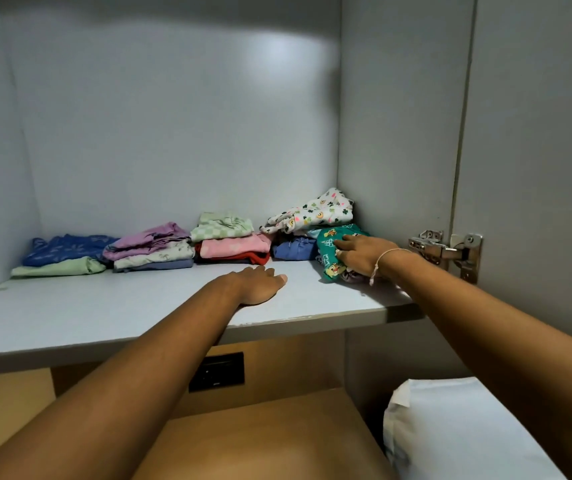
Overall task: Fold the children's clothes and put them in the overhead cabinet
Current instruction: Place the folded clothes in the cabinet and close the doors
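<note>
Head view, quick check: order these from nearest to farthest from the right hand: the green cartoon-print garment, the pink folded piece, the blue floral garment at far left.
1. Green cartoon-print garment, under the right hand, by the right wall.
2. Pink folded piece, mid-shelf, in the red-bottomed stack.
3. Blue floral garment, far left end of the row.

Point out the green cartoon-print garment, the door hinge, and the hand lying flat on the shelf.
green cartoon-print garment (327, 255): head view, on its printed front left of the fingers.
door hinge (445, 251): head view, on the metal arm.
left hand (260, 284): head view, on the back of the hand.
</note>
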`<control>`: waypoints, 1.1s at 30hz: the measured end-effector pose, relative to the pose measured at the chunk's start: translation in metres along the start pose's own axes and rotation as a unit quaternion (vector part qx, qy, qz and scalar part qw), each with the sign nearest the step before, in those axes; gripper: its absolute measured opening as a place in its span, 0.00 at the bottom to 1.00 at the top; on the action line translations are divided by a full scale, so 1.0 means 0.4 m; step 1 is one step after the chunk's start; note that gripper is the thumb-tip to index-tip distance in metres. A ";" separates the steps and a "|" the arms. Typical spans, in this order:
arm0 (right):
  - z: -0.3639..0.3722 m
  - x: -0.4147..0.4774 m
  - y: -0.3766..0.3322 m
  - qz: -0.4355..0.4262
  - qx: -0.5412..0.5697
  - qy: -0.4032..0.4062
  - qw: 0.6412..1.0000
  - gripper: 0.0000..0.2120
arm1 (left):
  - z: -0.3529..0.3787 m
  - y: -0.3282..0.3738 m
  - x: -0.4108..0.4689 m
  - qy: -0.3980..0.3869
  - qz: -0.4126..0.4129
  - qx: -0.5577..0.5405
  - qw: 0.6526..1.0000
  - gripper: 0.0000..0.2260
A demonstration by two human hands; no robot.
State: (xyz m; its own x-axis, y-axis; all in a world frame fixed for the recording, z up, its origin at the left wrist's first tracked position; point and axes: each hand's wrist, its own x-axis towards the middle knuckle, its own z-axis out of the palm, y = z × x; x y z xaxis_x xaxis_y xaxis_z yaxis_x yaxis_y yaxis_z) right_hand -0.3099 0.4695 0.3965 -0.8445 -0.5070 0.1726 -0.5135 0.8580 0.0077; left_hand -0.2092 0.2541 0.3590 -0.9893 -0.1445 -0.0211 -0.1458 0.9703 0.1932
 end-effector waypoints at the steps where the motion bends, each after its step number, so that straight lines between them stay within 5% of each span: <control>1: 0.003 0.010 0.007 0.001 0.002 0.001 1.000 0.25 | 0.001 -0.003 0.004 0.001 0.000 -0.001 1.000 0.29; 17: 0.028 0.019 0.009 -0.005 0.007 0.015 1.000 0.25 | 0.006 -0.006 0.004 0.027 -0.002 -0.037 0.999 0.28; 19: 0.018 -0.002 0.012 -0.019 0.088 0.037 0.995 0.25 | -0.004 -0.004 -0.023 0.123 0.027 -0.081 0.989 0.26; 23: -0.037 -0.089 -0.030 -0.071 0.249 0.232 0.938 0.25 | -0.046 -0.022 -0.182 0.355 0.019 -0.059 0.933 0.25; 29: -0.143 -0.275 -0.260 -0.248 0.234 0.334 0.879 0.29 | 0.003 -0.103 -0.616 0.494 -0.037 -0.052 0.867 0.27; 33: -0.224 -0.482 -0.534 -0.382 0.203 0.381 0.817 0.28 | 0.029 -0.159 -0.990 0.617 -0.129 -0.068 0.773 0.29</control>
State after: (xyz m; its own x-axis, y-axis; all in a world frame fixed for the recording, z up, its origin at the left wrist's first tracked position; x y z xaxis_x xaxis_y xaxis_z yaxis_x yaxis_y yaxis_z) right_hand -0.0239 0.3911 0.4498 0.0069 -0.5515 0.8342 -0.9853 0.1384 0.0997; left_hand 0.1920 0.2518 0.3437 -0.1550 -0.4865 0.8598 -0.2529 0.8609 0.4415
